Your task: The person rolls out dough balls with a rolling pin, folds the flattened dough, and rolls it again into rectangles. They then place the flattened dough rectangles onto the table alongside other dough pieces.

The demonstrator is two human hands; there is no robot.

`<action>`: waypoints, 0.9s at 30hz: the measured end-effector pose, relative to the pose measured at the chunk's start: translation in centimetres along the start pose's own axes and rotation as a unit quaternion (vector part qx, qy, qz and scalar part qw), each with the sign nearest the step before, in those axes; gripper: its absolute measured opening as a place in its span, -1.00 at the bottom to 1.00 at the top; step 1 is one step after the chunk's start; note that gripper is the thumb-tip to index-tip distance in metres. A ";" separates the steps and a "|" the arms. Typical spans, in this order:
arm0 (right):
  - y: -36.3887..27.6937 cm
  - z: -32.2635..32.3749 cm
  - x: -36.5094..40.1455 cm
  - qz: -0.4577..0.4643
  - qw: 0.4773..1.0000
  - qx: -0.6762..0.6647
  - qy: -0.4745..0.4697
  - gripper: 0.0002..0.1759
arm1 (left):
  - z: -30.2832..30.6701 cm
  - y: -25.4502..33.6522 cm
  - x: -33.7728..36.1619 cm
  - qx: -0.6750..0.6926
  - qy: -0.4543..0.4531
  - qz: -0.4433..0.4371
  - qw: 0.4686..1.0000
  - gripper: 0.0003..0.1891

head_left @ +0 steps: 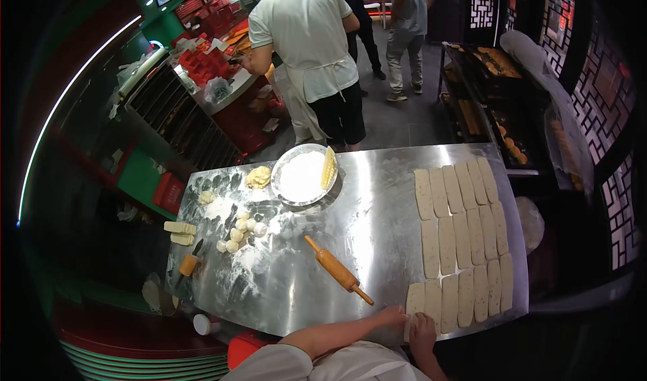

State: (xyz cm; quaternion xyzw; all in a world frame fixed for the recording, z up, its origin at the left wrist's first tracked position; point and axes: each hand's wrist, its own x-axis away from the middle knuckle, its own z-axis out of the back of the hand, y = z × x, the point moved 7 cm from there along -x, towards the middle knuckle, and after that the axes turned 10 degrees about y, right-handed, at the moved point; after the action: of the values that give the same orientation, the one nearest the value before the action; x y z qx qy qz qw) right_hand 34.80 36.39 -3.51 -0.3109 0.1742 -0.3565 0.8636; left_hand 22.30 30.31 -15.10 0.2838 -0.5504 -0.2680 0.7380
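Observation:
Flat, speckled dough strips (465, 243) lie side by side in three rows on the right of the metal table. Both my hands are at the near left corner of these rows, on a dough strip (409, 319) by the table's front edge. My left hand (391, 316) reaches across from the left, its fingers closed at the strip's left side. Bent over the same strip, my right hand (422, 328) has its fingers closed on it and hides part of it. A wooden rolling pin (337, 270) lies diagonally to the left of my hands.
The metal table (377, 199) holds a flour bowl (296, 177) with a yellow scraper (328, 168), dough balls (237, 235), a dough lump (258, 177) and a second roller (189, 265). A person in an apron (303, 44) stands beyond it. A tray rack (499, 104) stands back right.

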 end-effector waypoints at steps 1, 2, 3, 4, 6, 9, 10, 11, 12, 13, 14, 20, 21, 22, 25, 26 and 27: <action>-0.5 -0.7 -1.0 0.013 1.000 -0.001 0.001 -0.51 | 1.0 -0.5 -0.2 0.003 0.011 -0.005 1.000 -0.72; -2.1 -1.5 -1.9 0.094 0.995 0.031 0.010 -0.41 | 2.3 -0.8 -0.3 0.040 0.036 -0.025 0.998 -0.72; -3.3 -2.1 -2.7 0.175 0.982 0.063 0.019 -0.32 | 3.6 -1.1 -0.2 0.077 0.062 -0.045 0.994 -0.72; -3.1 -3.0 -3.6 0.188 0.980 0.063 0.019 -0.32 | 4.5 -1.4 0.2 0.082 0.073 -0.050 0.993 -0.72; -2.2 -5.3 -4.1 0.200 0.971 0.124 -0.028 -0.11 | 7.8 -2.6 1.7 0.150 0.162 -0.056 0.974 -0.78; -1.2 -6.5 -4.3 0.177 0.972 0.150 -0.032 -0.10 | 11.9 -3.5 5.9 0.233 0.207 -0.036 0.950 -0.77; -1.4 -6.7 -4.1 0.184 0.971 0.151 -0.032 -0.10 | 13.2 -3.8 8.1 0.232 0.239 -0.040 0.942 -0.76; -1.4 -6.7 -4.1 0.172 0.972 0.155 -0.028 -0.11 | 14.4 -4.1 10.1 0.232 0.268 -0.044 0.934 -0.75; -1.5 -6.6 -4.3 0.160 0.974 0.161 -0.022 -0.12 | 15.6 -5.1 11.6 0.196 0.310 -0.053 0.929 -0.75; -2.3 -6.7 -4.7 0.164 0.972 0.166 -0.019 -0.12 | 16.6 -6.4 13.1 0.160 0.351 -0.061 0.921 -0.76; -3.5 -7.1 -5.4 0.172 0.975 0.136 -0.027 -0.14 | 17.4 -8.2 14.2 0.147 0.380 -0.040 0.912 -0.76; -13.7 -12.9 -10.2 0.166 0.975 0.055 -0.138 -0.24 | 20.6 -17.4 20.0 0.235 0.472 -0.037 0.849 -0.81; -15.6 -13.9 -10.7 0.124 0.972 0.068 -0.189 -0.25 | 21.2 -18.5 21.4 0.270 0.493 -0.032 0.826 -0.83; -16.7 -15.0 -11.0 0.100 0.970 0.089 -0.202 -0.28 | 22.0 -19.5 22.7 0.281 0.512 -0.032 0.811 -0.84; -16.7 -18.6 -11.6 0.032 0.969 0.119 -0.214 -0.31 | 25.2 -23.4 26.1 0.184 0.580 0.014 0.793 -0.84; -16.9 -18.9 -11.5 0.041 0.968 0.120 -0.215 -0.32 | 26.7 -23.1 28.3 0.195 0.609 0.000 0.768 -0.84; -17.1 -19.0 -11.8 0.052 0.969 0.118 -0.213 -0.34 | 27.9 -24.7 29.5 0.175 0.638 0.005 0.750 -0.85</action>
State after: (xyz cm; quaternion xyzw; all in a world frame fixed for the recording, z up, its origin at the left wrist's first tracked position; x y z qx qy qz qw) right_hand 8.14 27.63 -5.43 -0.2660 -0.0413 -0.2550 0.9287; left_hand 0.71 -11.23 -6.72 0.5100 0.0101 0.0800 0.8564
